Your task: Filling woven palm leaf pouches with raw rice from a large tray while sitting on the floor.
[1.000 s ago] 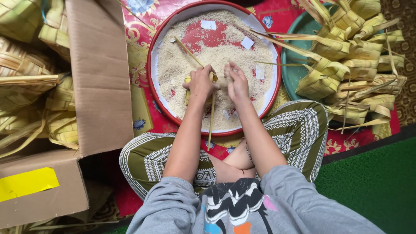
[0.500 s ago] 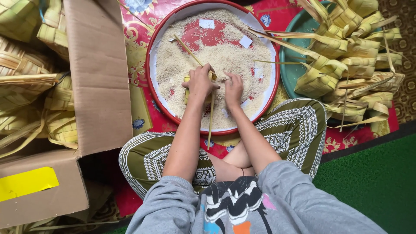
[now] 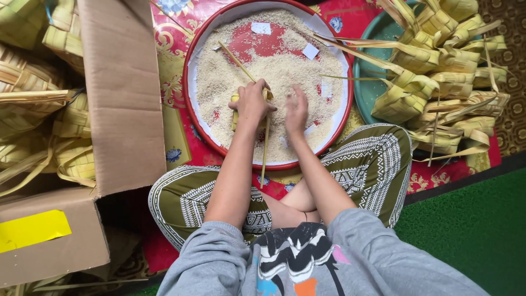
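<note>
Item, nearest us: our crossed legs in patterned trousers (image 3: 378, 164), the rim of the red round tray (image 3: 189, 118) resting just beyond them

Item: left hand (image 3: 251, 104), closed around a woven palm-leaf pouch (image 3: 235, 107) held over the raw rice (image 3: 279, 66) near the tray's middle; loose leaf strips (image 3: 265, 148) trail from it toward our lap

Item: right hand (image 3: 296, 109), blurred, fingers loosely spread and low over the grains just beside the pouch; we cannot tell whether it carries any rice

Item, left: open cardboard box (image 3: 118, 98), more woven pouches behind it

Item, far right: green basin (image 3: 366, 87) heaped with empty woven cases (image 3: 438, 71)

Risks, as we judge them: a tilted pouch would spill grain back out; the trailing strips could sweep rice over the near rim onto our trousers; the paper scraps (image 3: 310, 51) lying on the rice could get scooped in with it
</note>
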